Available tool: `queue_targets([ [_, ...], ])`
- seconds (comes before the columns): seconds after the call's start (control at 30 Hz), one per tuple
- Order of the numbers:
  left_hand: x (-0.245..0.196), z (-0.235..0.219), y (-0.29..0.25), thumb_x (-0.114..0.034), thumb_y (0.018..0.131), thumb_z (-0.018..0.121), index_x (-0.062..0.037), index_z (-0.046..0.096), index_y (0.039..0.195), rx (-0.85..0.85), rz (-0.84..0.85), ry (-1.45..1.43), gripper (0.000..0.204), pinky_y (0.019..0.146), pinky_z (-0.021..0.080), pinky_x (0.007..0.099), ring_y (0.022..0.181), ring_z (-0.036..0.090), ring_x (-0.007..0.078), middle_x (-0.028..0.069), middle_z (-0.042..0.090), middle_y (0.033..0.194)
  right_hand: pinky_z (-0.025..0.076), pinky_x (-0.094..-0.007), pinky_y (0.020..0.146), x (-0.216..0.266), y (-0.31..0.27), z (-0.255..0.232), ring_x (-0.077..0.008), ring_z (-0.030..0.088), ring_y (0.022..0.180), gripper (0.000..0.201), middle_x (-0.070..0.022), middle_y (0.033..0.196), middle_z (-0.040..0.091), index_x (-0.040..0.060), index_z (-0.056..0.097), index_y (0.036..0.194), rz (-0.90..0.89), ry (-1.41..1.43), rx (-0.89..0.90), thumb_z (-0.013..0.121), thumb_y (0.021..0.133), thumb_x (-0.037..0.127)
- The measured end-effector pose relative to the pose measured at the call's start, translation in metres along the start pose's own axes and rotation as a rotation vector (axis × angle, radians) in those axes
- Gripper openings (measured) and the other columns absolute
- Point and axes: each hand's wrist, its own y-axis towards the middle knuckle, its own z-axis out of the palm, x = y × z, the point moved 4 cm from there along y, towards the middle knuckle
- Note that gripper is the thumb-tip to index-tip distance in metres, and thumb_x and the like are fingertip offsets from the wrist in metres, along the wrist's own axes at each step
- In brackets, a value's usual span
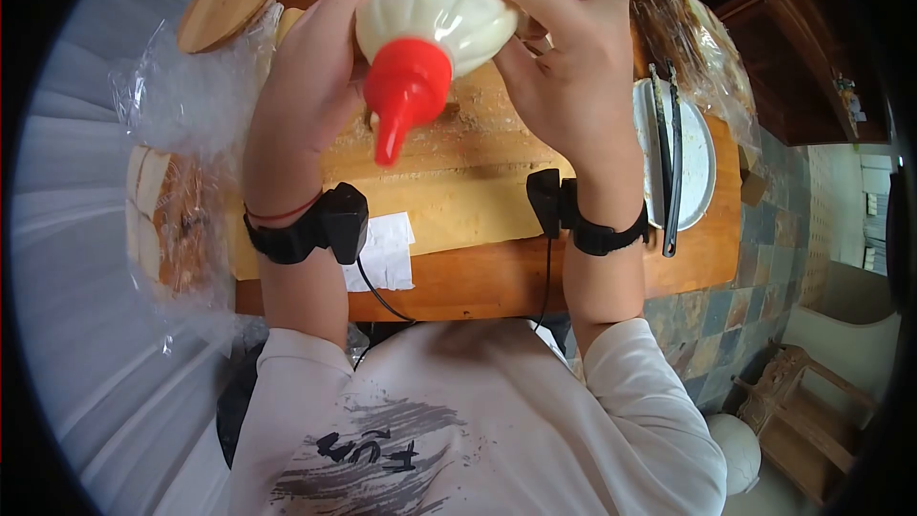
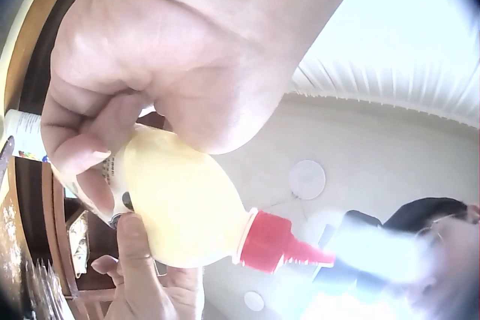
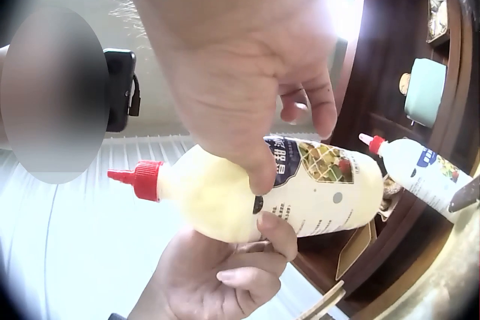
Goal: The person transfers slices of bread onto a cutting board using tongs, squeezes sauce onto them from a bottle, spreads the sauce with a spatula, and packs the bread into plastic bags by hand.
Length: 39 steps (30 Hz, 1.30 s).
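A squeeze bottle (image 1: 435, 14) of pale cream sauce is held up over the table, its red nozzle cap (image 1: 406, 91) tipped down toward the person in the head view. My left hand (image 1: 310, 86) grips its left side. On the other side my right hand (image 1: 573, 57) holds it between thumb and fingers. In the right wrist view, the printed label (image 3: 322, 177) faces that camera, with the right thumb on its edge and the left fingers (image 3: 251, 279) curled below. The left wrist view shows the left fingers bent against the label, nozzle pointing right.
Beneath the hands lies a wooden board (image 1: 468, 220) with crumbs and a paper slip (image 1: 387, 263). Black tongs (image 1: 671, 162) rest across a white plate (image 1: 702, 186) at right. Bagged sliced bread (image 1: 158, 220) sits left, near a round wooden board (image 1: 229, 0). Another red-capped bottle (image 3: 420, 166) stands beyond.
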Motion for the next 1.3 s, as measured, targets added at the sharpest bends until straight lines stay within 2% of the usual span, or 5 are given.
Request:
queue_targets([
  [0.23, 0.011, -0.028, 0.024, -0.030, 0.108, 0.058, 0.0005, 0.067, 0.118, 0.297, 0.086, 0.172, 0.034, 0.052, 0.030, 0.0153, 0.056, 0.039, -0.0001, 0.0030, 0.069, 0.083, 0.051, -0.0300, 0.066, -0.030, 0.002, -0.013, -0.0184, 0.064, 0.075, 0.029, -0.0129, 0.096, 0.065, -0.0015, 0.072, 0.110, 0.029, -0.061, -0.239, 0.077, 0.081, -0.001],
  [0.57, 0.006, -0.044, 0.030, -0.022, 0.106, 0.060, -0.0026, 0.064, 0.111, 0.228, 0.140, 0.333, 0.020, 0.054, 0.030, 0.0173, 0.058, 0.037, -0.0004, 0.0013, 0.067, 0.083, 0.055, -0.0432, 0.076, -0.136, -0.036, -0.048, -0.0342, 0.071, 0.076, 0.035, -0.0145, 0.082, 0.073, 0.0069, 0.080, 0.102, 0.679, -0.424, -0.282, 0.081, 0.080, 0.034],
  [0.63, 0.004, -0.044, 0.028, -0.020, 0.107, 0.058, -0.0029, 0.064, 0.112, 0.204, 0.135, 0.361, 0.019, 0.057, 0.031, 0.0184, 0.059, 0.038, 0.0006, 0.0009, 0.065, 0.082, 0.053, -0.0308, 0.066, -0.147, -0.042, -0.050, -0.0138, 0.072, 0.063, 0.034, -0.0064, 0.069, 0.073, 0.0055, 0.080, 0.106, 0.784, -0.456, -0.227, 0.080, 0.085, 0.033],
  [1.17, 0.004, -0.053, 0.029, -0.024, 0.104, 0.063, -0.0058, 0.065, 0.110, 0.174, 0.153, 0.366, 0.019, 0.055, 0.031, 0.0164, 0.061, 0.040, -0.0022, -0.0041, 0.067, 0.083, 0.056, -0.0403, 0.079, -0.191, -0.061, -0.021, -0.0306, 0.075, 0.083, 0.040, -0.0145, 0.091, 0.074, 0.0050, 0.075, 0.116, 0.940, -0.120, -0.283, 0.078, 0.086, 0.031],
  [1.3, 0.002, -0.052, 0.028, -0.020, 0.105, 0.063, -0.0045, 0.064, 0.113, 0.165, 0.146, 0.357, 0.018, 0.058, 0.029, 0.0190, 0.062, 0.038, 0.0006, -0.0015, 0.063, 0.083, 0.056, -0.0369, 0.080, -0.176, -0.058, -0.031, -0.0274, 0.076, 0.085, 0.037, -0.0155, 0.095, 0.076, 0.0029, 0.076, 0.114, 0.888, -0.502, -0.093, 0.077, 0.089, 0.030],
])
